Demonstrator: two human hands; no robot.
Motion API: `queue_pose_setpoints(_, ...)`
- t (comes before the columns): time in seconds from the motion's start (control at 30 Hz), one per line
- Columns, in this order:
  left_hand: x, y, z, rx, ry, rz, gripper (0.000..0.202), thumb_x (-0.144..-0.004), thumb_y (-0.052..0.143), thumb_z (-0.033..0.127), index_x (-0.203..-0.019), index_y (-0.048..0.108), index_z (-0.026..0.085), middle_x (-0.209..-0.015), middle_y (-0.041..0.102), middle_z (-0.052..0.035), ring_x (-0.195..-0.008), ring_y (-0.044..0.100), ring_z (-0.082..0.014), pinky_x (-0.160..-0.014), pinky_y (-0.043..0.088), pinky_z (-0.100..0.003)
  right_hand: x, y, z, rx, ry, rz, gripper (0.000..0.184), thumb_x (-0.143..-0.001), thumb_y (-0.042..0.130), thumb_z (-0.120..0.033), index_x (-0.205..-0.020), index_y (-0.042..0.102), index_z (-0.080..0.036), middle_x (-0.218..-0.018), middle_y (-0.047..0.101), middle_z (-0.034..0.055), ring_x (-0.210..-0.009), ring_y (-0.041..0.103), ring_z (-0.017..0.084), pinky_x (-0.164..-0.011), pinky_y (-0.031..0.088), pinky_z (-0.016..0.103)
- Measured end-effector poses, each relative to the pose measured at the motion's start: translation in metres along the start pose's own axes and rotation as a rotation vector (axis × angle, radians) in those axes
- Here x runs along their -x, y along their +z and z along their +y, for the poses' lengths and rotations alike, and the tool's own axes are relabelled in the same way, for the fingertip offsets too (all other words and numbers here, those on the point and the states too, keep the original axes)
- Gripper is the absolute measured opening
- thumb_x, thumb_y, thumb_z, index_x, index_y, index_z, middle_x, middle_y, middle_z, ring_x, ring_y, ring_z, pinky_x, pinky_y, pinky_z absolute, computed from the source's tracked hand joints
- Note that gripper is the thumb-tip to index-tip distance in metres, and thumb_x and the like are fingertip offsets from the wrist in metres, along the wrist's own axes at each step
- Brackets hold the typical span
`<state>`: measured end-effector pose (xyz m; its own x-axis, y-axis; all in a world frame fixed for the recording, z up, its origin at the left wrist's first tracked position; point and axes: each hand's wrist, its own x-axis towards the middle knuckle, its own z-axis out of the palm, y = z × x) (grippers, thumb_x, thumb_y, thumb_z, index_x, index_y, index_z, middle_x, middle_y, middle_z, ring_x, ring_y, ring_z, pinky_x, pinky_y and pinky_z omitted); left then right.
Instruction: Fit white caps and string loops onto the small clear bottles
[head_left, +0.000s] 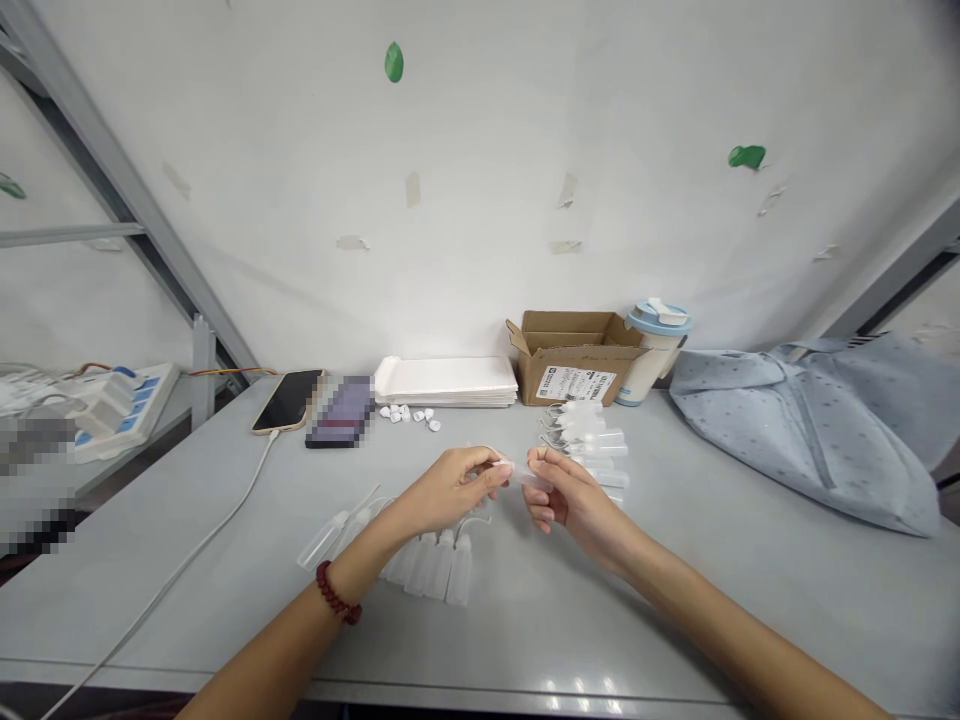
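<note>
Over the middle of the grey table, my right hand (564, 488) is closed round a small translucent plastic bottle (531, 478), held nearly level. My left hand (461, 485) pinches the bottle's white top end between thumb and fingers. Below my left forearm lies a row of similar translucent bottles (435, 568) with thin curved spout tubes, partly hidden by the arm. Behind my right hand is another group of such bottles (600, 442), their tubes pointing left. Several small white caps (409, 414) lie loose beyond my left hand.
Against the wall stand a stack of white envelopes (450, 382), an open cardboard box (574, 365) and a blue-lidded tumbler (651, 355). A phone (289, 400) with a white cable (217, 535) lies at left. A grey-blue cloth bag (802, 430) covers the right rear.
</note>
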<state>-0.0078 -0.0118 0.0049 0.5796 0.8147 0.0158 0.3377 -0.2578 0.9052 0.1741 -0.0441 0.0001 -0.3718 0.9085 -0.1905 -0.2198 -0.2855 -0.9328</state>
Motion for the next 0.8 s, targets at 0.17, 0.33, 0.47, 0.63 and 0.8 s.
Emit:
queue_pose_setpoints(0.17,-0.001,0.001,0.002,0.053,-0.027,-0.006,0.036,-0.086,0.045,0.043,-0.07,0.057,0.014,-0.068,0.059,-0.0009,-0.059,0.055,-0.0106,-0.059,0.045,-0.021,0.0,0.002,0.002,0.244,-0.093,0.015,0.023,-0.084,0.046,-0.043,-0.084,0.037,-0.023,-0.058,0.039,-0.0069,-0.051,0.037,0.01,-0.052,0.033,0.024)
queue_pose_setpoints(0.33,-0.001,-0.004,0.001,0.118,-0.071,0.001,0.039,-0.085,0.045,0.045,-0.064,0.055,0.014,-0.058,0.055,0.0004,-0.054,0.054,-0.0105,-0.055,0.042,-0.021,0.001,0.0,0.01,0.793,-0.422,0.205,0.023,-0.083,0.051,-0.038,-0.098,0.046,-0.021,-0.086,0.056,0.004,-0.061,0.045,0.013,-0.053,0.036,0.027)
queue_pose_setpoints(0.47,0.001,-0.006,0.003,0.114,-0.048,-0.037,0.036,-0.084,0.048,0.044,-0.068,0.058,0.014,-0.061,0.057,0.0001,-0.056,0.054,-0.0105,-0.057,0.042,-0.021,0.002,-0.001,0.009,0.827,-0.406,0.218,0.022,-0.084,0.049,-0.038,-0.093,0.052,-0.018,-0.075,0.059,0.0039,-0.059,0.049,0.015,-0.053,0.037,0.028)
queue_pose_setpoints(0.63,0.003,-0.003,0.008,0.045,-0.018,0.001,0.026,-0.082,0.053,0.035,-0.07,0.061,0.014,-0.063,0.058,0.0006,-0.06,0.054,-0.011,-0.056,0.041,-0.02,-0.002,-0.004,0.003,0.478,-0.209,0.086,0.027,-0.082,0.052,-0.044,-0.078,0.053,-0.017,-0.058,0.05,-0.0024,-0.048,0.042,0.01,-0.049,0.035,0.025)
queue_pose_setpoints(0.8,0.001,0.0,0.006,0.068,-0.016,0.008,0.027,-0.082,0.052,0.037,-0.076,0.064,0.014,-0.072,0.062,-0.001,-0.063,0.056,-0.0111,-0.059,0.043,-0.02,-0.003,-0.004,0.003,0.437,-0.22,0.137,0.029,-0.082,0.052,-0.046,-0.075,0.053,-0.017,-0.058,0.051,-0.002,-0.049,0.042,0.01,-0.051,0.035,0.026)
